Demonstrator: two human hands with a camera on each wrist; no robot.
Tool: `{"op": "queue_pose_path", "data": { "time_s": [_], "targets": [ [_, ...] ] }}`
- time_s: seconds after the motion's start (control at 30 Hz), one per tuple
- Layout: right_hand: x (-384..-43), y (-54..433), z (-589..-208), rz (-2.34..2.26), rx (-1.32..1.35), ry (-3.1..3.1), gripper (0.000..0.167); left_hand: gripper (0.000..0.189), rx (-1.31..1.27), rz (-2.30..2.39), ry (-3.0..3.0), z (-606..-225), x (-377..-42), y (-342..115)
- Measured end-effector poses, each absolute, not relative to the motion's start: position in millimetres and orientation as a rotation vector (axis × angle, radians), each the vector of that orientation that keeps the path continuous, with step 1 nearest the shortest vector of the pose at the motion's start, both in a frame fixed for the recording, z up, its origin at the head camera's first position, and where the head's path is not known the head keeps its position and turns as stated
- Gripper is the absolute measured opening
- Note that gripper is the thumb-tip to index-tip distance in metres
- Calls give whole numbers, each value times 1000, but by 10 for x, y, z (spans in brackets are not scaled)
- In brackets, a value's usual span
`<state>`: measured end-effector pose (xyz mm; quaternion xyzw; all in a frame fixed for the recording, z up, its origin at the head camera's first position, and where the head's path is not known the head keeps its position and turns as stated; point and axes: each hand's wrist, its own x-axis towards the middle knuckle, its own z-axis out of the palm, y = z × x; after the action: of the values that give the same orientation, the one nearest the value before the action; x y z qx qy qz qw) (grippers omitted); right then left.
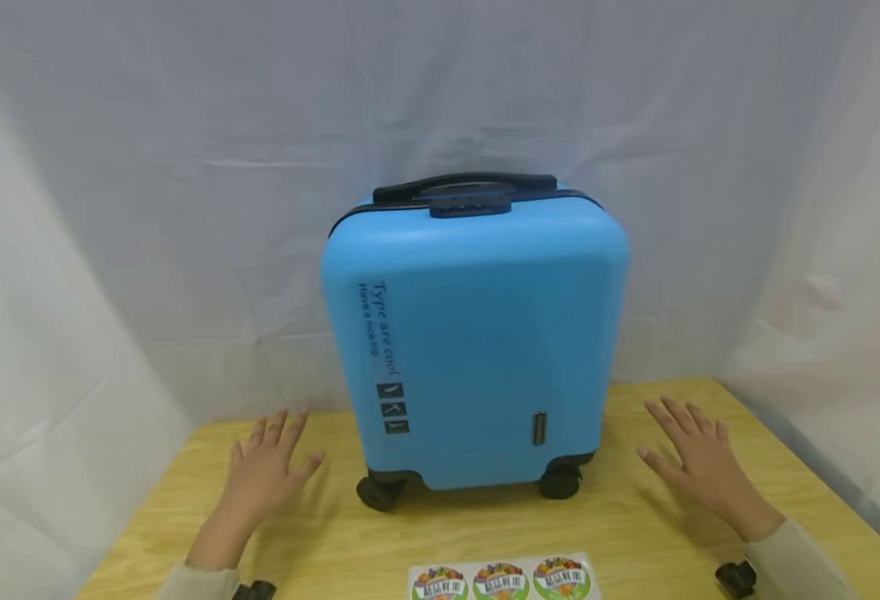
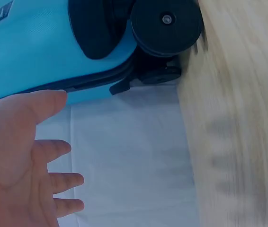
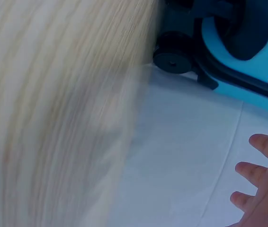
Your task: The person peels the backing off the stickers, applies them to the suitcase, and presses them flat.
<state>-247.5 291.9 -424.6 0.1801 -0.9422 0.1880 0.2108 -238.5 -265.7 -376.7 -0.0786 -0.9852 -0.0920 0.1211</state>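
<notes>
A light blue hard-shell suitcase (image 1: 477,350) stands upright on its black wheels in the middle of the head view. Its black carry handle (image 1: 466,181) lies along the top, above a dark lock. Lettering and small dark pictures run down its left side. To the left of the suitcase, my left hand (image 1: 263,479) hovers with fingers spread and holds nothing. My right hand (image 1: 698,462) is likewise spread and bare on the other side, apart from the case. Both wrist views show a lower corner with a black wheel (image 2: 166,23) near each hand.
A wooden table (image 1: 335,558) carries the suitcase. At its near edge lies a sheet of round fruit stickers (image 1: 500,581), partly cut off by the frame. White cloth (image 1: 260,208) hangs behind and at both sides of the table.
</notes>
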Motion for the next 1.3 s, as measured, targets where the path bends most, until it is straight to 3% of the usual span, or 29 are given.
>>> {"op": "queue_pose_path", "data": {
  "time_s": [0.8,1.3],
  "targets": [
    [-2152,2540,-4132,594,736,-2483,70,62,-512,-526,-2748,-3935,-1984,-2425],
    [-1949,2234,-4055,645,859,-2428,69,62,-588,-782,-2802,-4039,-1793,-2281]
  ]
}}
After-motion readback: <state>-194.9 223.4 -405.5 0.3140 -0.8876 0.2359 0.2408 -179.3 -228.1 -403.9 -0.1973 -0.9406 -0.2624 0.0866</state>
